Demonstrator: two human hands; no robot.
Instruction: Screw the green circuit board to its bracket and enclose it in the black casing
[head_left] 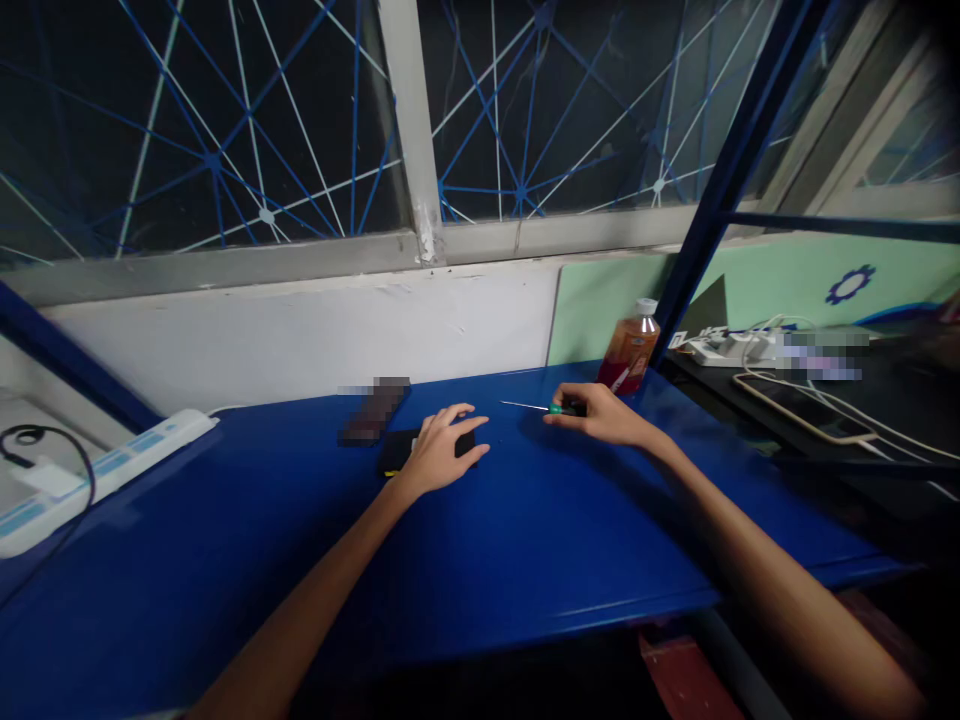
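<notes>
My right hand (600,414) is closed around the green and black handle of a screwdriver (556,409). Its thin metal shaft points left, above the blue table (525,540). My left hand (444,450) has its fingers spread, over a flat black object (394,452) with a bit of yellow at its near corner. The hand hides much of that object, so I cannot tell its kind or whether the palm rests on it. A dark, blurred-out flat item (375,410) lies just behind it to the left.
A drink bottle (630,350) with a white cap stands at the back right, beside a blue metal post (697,235). On the left lies a white power strip (135,460) with a black cable. A phone (814,408) and white cables lie on the dark surface at right.
</notes>
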